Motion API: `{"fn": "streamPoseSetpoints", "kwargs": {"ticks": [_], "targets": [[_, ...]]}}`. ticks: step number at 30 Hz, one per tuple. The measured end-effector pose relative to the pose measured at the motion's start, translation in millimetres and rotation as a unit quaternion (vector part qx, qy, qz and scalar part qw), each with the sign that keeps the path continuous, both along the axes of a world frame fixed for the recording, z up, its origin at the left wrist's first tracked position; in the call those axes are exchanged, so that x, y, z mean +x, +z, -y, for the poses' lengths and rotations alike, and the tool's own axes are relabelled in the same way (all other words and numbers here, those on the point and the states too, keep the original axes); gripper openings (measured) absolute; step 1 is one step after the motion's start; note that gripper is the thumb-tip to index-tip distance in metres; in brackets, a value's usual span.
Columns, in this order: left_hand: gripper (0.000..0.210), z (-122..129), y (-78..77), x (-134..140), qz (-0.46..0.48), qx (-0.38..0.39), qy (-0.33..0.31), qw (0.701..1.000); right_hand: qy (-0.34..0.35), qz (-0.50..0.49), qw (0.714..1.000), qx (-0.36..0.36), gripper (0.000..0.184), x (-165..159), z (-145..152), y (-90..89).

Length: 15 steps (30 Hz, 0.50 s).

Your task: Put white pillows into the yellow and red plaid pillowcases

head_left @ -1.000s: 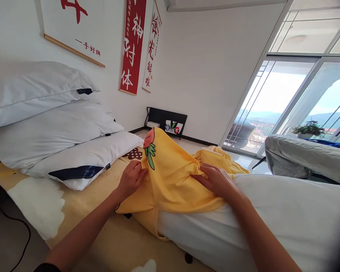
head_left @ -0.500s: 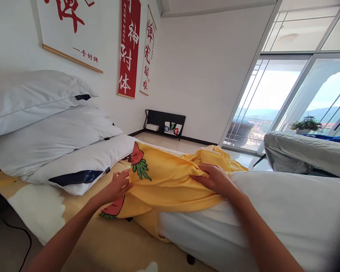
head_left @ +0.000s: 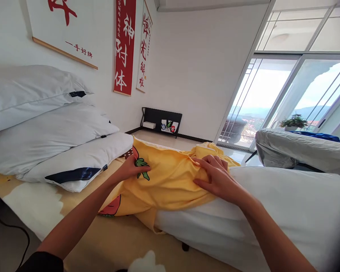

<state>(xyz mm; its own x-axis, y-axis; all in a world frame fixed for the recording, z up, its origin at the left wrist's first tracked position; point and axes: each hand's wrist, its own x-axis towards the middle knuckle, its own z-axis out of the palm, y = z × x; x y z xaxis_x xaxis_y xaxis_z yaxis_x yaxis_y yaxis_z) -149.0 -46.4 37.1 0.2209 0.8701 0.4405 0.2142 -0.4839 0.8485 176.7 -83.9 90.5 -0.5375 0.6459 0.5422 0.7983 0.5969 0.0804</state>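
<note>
A yellow cloth (head_left: 170, 173) printed with red carrots and green leaves lies bunched over a white padded piece of bedding (head_left: 272, 196). My left hand (head_left: 132, 167) grips its left edge, thumb in front over the carrot leaves and fingers mostly hidden behind. On the right part of the cloth rests my right hand (head_left: 215, 175), its thumb and forefinger spread apart and touching the folds. More of the same cloth is heaped beyond my right hand. Another carrot print shows low on the left, near the beige sheet.
Several white pillows (head_left: 59, 124) are stacked at the left on a beige patterned bed sheet (head_left: 102, 238). A black rack (head_left: 161, 120) stands by the far wall. At the right are a plastic-covered piece of furniture (head_left: 308, 151), a potted plant (head_left: 294, 121) and sliding glass doors (head_left: 272, 98).
My left hand has moved up and right onto the carrot corner and closed on it. My right hand has loosened, its fingers now spread over the cloth. The view has shifted slightly.
</note>
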Motion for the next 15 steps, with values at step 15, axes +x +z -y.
{"fn": "streamPoseSetpoints", "kwargs": {"ticks": [15], "targets": [[0.058,20.8,-29.4,-20.3,0.083,0.074,0.050,0.993,0.165,0.101,0.907,0.375,0.016,-85.4,11.2,-68.5]]}}
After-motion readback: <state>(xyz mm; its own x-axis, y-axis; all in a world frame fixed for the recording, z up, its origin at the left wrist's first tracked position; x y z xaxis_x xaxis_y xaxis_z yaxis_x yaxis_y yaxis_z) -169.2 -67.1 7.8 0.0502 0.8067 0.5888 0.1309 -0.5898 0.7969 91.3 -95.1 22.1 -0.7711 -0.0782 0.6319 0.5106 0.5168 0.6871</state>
